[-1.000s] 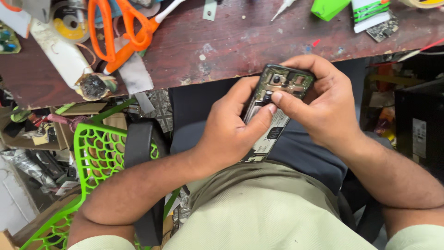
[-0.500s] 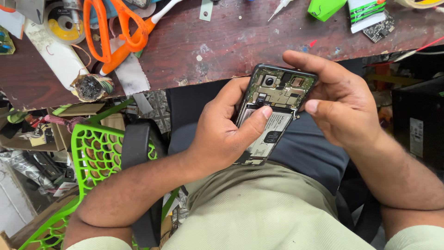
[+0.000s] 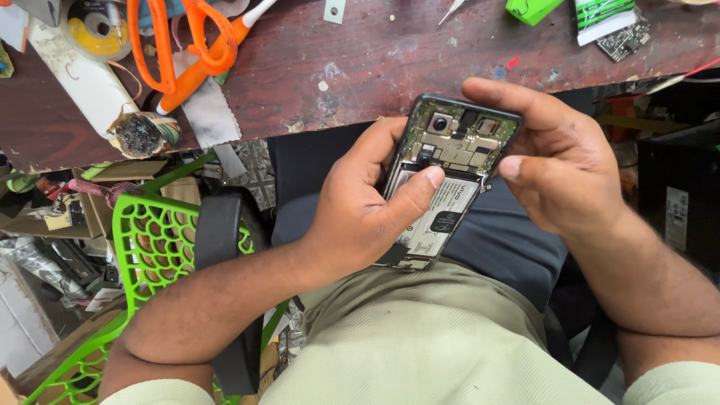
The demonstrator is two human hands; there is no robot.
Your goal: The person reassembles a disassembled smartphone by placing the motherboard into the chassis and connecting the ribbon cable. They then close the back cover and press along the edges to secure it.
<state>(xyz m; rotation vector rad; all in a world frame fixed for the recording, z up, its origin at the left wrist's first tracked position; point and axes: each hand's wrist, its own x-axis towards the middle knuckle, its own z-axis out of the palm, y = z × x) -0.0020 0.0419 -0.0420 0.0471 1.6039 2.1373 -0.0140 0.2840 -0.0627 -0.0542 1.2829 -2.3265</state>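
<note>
— Item one, hands?
— My left hand [image 3: 360, 217] grips the opened phone [image 3: 442, 187] from below, thumb pressed across its battery. My right hand [image 3: 559, 165] holds its top corner, forefinger curled over the edge, thumb just beside the circuit board.
— Location?
— Over my lap, at the edge of the surface [image 3: 390, 60].
— Surroundings?
— Orange scissors [image 3: 184, 41] on the surface; green chair [image 3: 150, 247] at left.

The worktop [image 3: 390, 67] is dark, worn wood, scratched and matt. The opened phone [image 3: 448, 176] shows dull metal shields and a smooth paper-labelled battery. The scissors [image 3: 176, 52] have glossy orange plastic handles. The chair [image 3: 150, 247] is shiny green plastic.
</note>
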